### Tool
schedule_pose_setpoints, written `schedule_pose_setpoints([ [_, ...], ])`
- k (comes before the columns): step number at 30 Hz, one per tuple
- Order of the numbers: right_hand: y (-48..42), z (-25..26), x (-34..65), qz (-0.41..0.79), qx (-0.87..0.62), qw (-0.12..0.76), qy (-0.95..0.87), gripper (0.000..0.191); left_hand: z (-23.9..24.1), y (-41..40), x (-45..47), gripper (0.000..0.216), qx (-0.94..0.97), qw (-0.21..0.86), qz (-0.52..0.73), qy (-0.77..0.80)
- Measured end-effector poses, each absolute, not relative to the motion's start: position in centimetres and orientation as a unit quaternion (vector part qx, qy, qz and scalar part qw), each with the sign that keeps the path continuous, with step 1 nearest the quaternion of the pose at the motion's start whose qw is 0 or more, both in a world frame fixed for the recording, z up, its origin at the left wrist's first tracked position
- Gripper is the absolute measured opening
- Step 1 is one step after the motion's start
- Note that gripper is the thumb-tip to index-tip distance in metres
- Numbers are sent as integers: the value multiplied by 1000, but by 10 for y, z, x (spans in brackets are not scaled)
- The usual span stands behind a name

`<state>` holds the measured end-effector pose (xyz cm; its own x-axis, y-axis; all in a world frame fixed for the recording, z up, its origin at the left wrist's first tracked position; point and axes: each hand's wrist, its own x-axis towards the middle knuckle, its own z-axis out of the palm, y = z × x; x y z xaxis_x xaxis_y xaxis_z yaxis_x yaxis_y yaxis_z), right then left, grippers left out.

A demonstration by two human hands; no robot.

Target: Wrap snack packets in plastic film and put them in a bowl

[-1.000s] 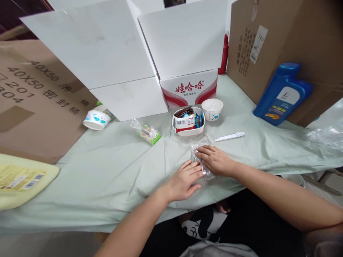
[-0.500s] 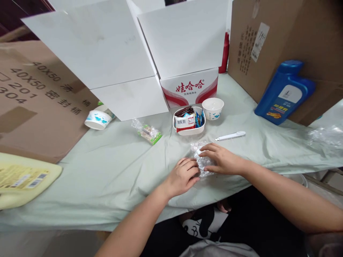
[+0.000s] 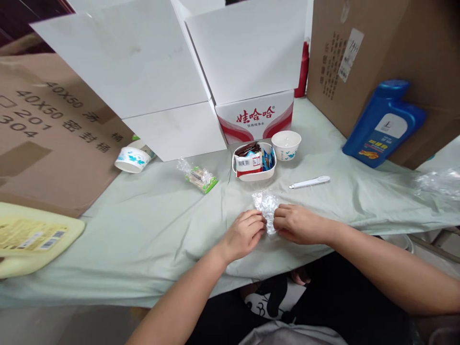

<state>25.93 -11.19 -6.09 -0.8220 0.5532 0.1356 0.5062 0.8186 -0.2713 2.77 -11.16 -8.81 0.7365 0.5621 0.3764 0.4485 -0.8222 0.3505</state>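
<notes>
Cutter (image 3: 309,182) near plastic wrap (image 3: 266,202), filled tub (image 3: 256,177) behind (paper bowl (image 3: 286,147) beside)

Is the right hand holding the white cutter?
No, the cutter lies on the cloth, apart from the right hand, which is at the clear plastic.
</notes>
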Motion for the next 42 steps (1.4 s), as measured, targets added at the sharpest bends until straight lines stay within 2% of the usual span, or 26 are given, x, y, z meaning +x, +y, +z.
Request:
schedule_pose_setpoints([
  [5,-121,-50,257,172,-241,100,-950,15,-89,-113,28,15,927,141,228,262],
  [8,-120,-40,261,283,-253,131,-916,17,-90,-115,26,34,916,185,238,263],
  [11,-110,-37,266,355,-335,174,-855,15,-94,-116,25,53,898,212,259,286],
  [15,-101,-39,269,395,-382,174,-817,27,-99,-115,31,57,872,244,273,324],
  [19,-103,-37,269,353,-322,94,-874,60,-104,-114,41,34,839,239,315,373],
  [24,-110,-35,271,278,-283,62,-916,61,-104,-114,42,25,829,236,330,384],
  [27,-119,-41,267,193,-276,39,-941,65,-100,-112,40,18,847,215,330,356],
  [30,-127,-46,260,120,-290,20,-949,49,-98,-110,39,22,874,201,326,300],
  [33,-129,-42,259,125,-298,53,-945,26,-99,-109,38,30,894,193,307,264],
  [38,-113,-43,265,234,-375,170,-881,19,-102,-108,37,29,900,176,293,270],
  [42,-97,-61,257,176,-503,206,-820,24,-101,-109,35,26,883,205,296,300],
])
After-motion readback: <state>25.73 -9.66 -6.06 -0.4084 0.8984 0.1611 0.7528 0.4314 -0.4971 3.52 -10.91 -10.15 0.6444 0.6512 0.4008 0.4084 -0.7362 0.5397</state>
